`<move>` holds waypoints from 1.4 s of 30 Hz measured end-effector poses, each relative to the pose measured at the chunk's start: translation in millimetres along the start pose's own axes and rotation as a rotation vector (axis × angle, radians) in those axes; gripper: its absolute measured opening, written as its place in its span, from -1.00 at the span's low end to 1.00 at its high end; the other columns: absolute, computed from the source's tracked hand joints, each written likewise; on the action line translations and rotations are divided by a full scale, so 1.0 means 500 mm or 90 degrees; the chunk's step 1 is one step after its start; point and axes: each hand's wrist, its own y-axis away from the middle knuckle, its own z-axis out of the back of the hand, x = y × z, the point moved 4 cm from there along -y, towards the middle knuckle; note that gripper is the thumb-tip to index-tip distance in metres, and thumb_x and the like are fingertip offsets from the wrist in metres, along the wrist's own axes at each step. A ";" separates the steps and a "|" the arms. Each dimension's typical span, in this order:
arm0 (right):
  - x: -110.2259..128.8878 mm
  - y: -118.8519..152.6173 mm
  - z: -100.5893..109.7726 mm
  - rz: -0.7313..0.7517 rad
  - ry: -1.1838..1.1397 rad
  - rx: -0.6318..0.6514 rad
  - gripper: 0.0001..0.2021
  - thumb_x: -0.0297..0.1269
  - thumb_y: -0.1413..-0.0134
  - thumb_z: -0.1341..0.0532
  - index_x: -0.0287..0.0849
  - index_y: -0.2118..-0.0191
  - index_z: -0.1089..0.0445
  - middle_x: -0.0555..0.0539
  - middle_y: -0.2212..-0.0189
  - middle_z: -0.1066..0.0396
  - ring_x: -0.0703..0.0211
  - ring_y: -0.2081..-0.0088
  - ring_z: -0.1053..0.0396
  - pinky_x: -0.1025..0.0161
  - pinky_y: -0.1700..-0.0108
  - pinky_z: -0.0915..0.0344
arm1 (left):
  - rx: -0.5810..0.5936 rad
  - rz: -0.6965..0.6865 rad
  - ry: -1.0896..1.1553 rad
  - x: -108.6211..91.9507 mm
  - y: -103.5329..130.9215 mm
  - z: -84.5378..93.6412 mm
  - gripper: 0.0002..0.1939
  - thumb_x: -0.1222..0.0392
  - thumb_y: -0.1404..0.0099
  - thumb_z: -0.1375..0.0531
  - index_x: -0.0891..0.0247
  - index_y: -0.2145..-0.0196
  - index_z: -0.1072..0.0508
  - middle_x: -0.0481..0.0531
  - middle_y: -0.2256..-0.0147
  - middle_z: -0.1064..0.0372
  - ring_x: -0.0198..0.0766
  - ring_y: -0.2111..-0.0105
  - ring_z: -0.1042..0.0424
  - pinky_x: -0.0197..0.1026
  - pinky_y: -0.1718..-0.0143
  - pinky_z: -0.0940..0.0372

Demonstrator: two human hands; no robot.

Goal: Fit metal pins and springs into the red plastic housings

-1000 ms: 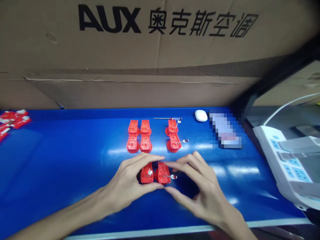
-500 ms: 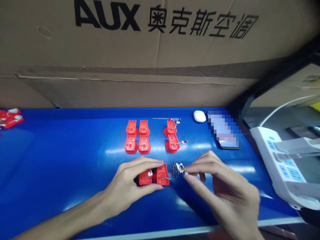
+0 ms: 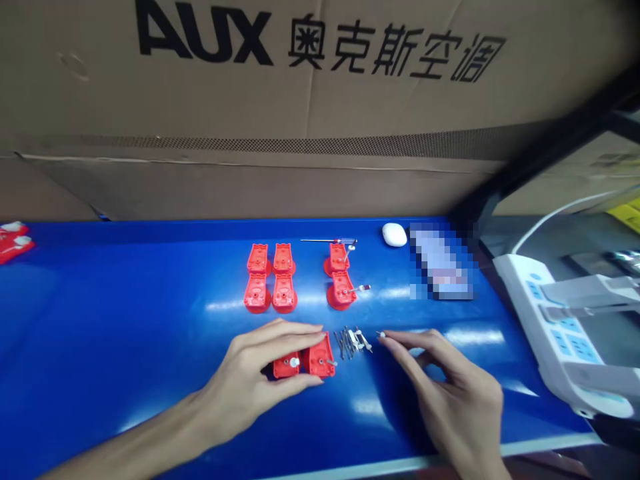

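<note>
My left hand (image 3: 265, 363) is closed around two red plastic housings side by side on the blue table. Thumb and fingertips press on the right housing (image 3: 319, 353), which has a small metal pin sticking out at its right. The left housing (image 3: 286, 367) carries a small white piece and is partly hidden by the hand. My right hand (image 3: 445, 380) pinches a small white part (image 3: 383, 335) with a thin tip, held above the table. Between the hands lies a small pile of metal pins (image 3: 343, 343) and white parts (image 3: 356, 339).
Farther back stand several red housings (image 3: 284, 293), and two more (image 3: 343, 290) with pins sticking out. Behind them lie a screwdriver (image 3: 330, 241), a white rounded case (image 3: 395, 235) and a phone (image 3: 443, 263). A white power strip (image 3: 555, 327) is at right, a cardboard box (image 3: 310, 180) behind.
My right hand has drawn back slightly right of the pile, with the small white part between its fingertips. The left hand stays on the two housings. The view has shifted slightly.
</note>
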 end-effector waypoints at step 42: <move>-0.005 -0.054 -0.044 -0.014 0.050 0.119 -0.61 0.16 -0.43 -0.27 -0.03 0.04 -0.68 -0.09 0.25 -0.66 0.05 0.35 -0.56 0.14 0.29 -0.45 | -0.017 -0.027 -0.007 0.000 0.005 -0.001 -0.45 0.22 -0.40 -0.48 -0.03 -0.29 -0.59 0.05 -0.23 -0.60 -0.09 -0.10 -0.66 -0.03 -0.19 -0.57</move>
